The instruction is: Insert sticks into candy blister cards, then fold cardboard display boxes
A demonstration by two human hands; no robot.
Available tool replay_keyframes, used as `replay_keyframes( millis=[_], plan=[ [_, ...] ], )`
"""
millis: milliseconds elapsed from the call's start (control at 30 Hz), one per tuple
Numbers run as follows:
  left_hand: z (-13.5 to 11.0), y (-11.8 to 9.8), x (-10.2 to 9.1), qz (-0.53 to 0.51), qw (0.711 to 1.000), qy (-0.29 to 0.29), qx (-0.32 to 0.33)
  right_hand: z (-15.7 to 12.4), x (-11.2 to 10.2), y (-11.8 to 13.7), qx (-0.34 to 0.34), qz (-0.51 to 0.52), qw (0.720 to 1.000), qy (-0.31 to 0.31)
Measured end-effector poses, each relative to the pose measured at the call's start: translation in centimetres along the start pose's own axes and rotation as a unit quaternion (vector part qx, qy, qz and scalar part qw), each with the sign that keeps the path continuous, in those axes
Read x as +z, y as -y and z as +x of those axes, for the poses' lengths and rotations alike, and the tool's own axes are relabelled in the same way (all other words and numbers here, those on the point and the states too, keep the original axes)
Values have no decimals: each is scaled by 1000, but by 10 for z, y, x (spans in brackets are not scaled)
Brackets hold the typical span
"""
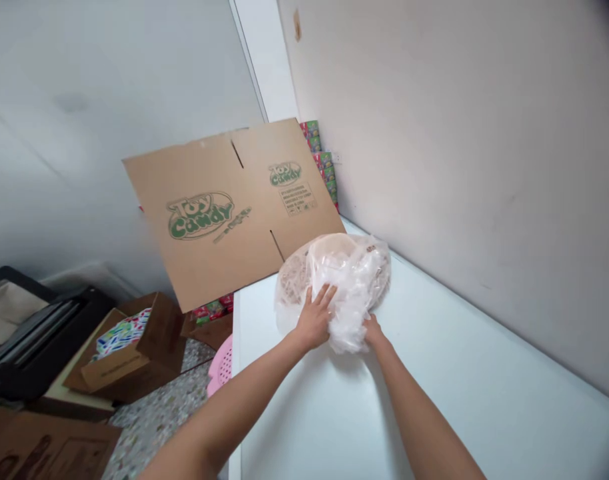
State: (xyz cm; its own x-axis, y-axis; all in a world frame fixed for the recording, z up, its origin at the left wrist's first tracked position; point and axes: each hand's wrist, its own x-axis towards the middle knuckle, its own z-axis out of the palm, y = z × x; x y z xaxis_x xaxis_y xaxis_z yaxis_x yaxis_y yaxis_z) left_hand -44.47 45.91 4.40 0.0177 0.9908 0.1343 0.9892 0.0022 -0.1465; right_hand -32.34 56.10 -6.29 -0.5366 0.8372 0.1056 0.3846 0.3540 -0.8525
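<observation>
A clear plastic bag lies bunched up on the white tabletop, its near part whitish and crumpled. Pale brown contents show through the plastic at its sides, too blurred to name. My left hand rests against the near left of the bag with fingers stretched out over the crumpled plastic. At the bag's near right edge is my right hand, touching the plastic. Its fingers are mostly hidden by the folds, so their grip does not show.
A flat cardboard box marked "Toy Candy" leans at the table's far left, with red and green packs behind it. A wall borders the right. An open carton, a pink perforated stool or basket and a black machine stand left.
</observation>
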Motion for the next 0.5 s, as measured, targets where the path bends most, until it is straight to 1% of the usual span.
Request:
replay_keyframes(
  millis=[33,100,133,200,267,333,400,500],
  plan=[
    [7,-1,20,2,1000,20,10,-3,4,-10,-5,-19,1000,7],
    [20,-5,56,-2,999,37,11,-19,6,-26,-11,-60,998,13],
    [26,-8,70,-5,999,38,9,-30,4,-33,-10,-81,997,7],
    [38,-13,91,-13,999,35,6,-49,-3,-44,-7,-131,991,-19],
    [53,-14,103,-21,999,31,-14,-62,-12,-51,-21,-196,980,-40],
    [72,-9,109,-26,998,31,-43,-67,-19,-55,-46,-261,963,-43],
    [95,1,114,-26,997,28,-65,-67,-21,-57,-59,-301,951,-36],
    [130,26,128,-26,996,17,-87,-65,-16,-64,-63,-318,945,-35]
  ],
)
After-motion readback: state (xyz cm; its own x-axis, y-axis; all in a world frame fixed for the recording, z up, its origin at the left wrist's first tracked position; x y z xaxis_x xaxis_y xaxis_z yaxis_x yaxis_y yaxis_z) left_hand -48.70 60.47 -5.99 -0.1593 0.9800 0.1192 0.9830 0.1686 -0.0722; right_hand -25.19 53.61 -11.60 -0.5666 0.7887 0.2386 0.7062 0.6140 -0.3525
